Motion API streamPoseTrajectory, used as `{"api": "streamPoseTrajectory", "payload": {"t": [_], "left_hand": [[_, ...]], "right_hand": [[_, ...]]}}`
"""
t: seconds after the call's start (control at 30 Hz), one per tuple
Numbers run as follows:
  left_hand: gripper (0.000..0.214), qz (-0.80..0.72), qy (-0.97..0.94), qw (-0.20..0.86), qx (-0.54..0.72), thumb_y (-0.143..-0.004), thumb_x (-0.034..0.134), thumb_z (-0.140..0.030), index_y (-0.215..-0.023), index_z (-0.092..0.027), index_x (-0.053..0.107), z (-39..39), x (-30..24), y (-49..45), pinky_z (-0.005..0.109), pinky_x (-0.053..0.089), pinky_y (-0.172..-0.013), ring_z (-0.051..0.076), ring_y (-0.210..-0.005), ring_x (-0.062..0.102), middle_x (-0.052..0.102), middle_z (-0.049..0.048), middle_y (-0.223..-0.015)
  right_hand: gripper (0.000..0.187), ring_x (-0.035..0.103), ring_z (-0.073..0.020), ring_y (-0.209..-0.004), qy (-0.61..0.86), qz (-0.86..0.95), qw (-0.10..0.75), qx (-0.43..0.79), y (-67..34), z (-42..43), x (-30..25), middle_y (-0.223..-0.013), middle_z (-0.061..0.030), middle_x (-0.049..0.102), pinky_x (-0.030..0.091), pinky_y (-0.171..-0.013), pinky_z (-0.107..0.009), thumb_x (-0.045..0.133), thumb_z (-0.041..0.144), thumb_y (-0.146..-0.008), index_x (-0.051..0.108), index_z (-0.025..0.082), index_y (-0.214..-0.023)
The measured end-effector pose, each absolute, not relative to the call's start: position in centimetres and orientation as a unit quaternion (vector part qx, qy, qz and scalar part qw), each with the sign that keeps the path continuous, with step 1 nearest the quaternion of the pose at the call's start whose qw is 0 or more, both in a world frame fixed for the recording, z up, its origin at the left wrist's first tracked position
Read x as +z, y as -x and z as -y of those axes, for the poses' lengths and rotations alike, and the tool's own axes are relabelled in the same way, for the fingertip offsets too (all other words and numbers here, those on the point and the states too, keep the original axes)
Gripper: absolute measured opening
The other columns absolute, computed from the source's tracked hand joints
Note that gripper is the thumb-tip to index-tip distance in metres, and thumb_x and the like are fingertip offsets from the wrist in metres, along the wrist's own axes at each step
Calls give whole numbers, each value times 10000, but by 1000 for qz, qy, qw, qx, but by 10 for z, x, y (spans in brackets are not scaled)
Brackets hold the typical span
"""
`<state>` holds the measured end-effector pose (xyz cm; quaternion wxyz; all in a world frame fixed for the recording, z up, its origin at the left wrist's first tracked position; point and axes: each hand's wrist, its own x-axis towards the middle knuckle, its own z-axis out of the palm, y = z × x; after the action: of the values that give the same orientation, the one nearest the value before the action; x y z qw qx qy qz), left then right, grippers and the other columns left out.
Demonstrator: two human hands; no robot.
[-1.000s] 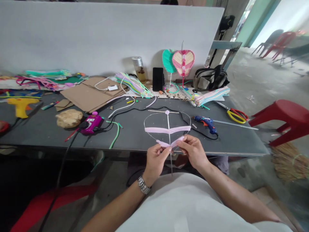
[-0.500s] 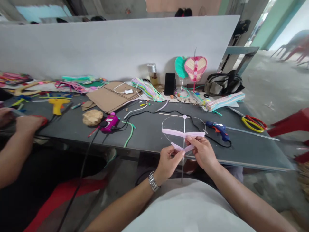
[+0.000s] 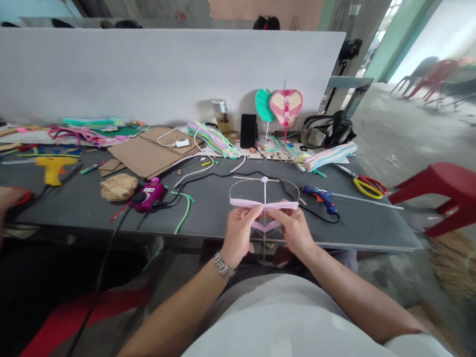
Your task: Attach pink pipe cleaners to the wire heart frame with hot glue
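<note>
- And there go the left hand's (image 3: 240, 233) fingers (image 3: 253, 212), up from the lower pink strip (image 3: 265, 226) to sit just under the upper pink strip (image 3: 264, 203): the grip has moved higher.
- Left fingers are closed on the frame, with the right hand's (image 3: 292, 230) fingers (image 3: 274, 212) closed just beside them; which strip they pinch is hidden.
- The frame (image 3: 265, 191), a wire loop on a thin stick, is held upright over the table's (image 3: 208, 223) front edge.
- The lower pink strip dips in a shallow V below the hands.
- Nearest on the right, a blue glue gun (image 3: 320, 195).
- A co-worker's hand (image 3: 7, 197) rests at the far left edge.
</note>
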<state>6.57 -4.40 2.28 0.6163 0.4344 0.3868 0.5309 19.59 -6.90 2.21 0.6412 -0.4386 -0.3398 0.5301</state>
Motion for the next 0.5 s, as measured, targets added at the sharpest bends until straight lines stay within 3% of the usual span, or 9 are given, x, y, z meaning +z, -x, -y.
{"api": "streamPoseTrajectory", "payload": {"t": [0.1, 0.5], "left_hand": [[233, -402, -421, 607, 541, -751, 806, -348, -689, -141, 718, 46, 22, -68, 264, 475, -693, 139, -682, 607, 681, 8, -667], [222, -389, -403, 640, 526, -729, 793, -324, -645, -137, 708, 50, 23, -71, 247, 463, -678, 130, -663, 597, 676, 10, -646]], "right_hand": [[219, 577, -129, -630, 449, 354, 639, 514, -197, 69, 21, -644, 17, 668, 423, -593, -254, 849, 328, -700, 689, 179, -695], [201, 631, -139, -652, 436, 386, 630, 514, -200, 69, 21, -681, 8, 713, 484, -645, -270, 840, 343, -734, 724, 182, -710]]}}
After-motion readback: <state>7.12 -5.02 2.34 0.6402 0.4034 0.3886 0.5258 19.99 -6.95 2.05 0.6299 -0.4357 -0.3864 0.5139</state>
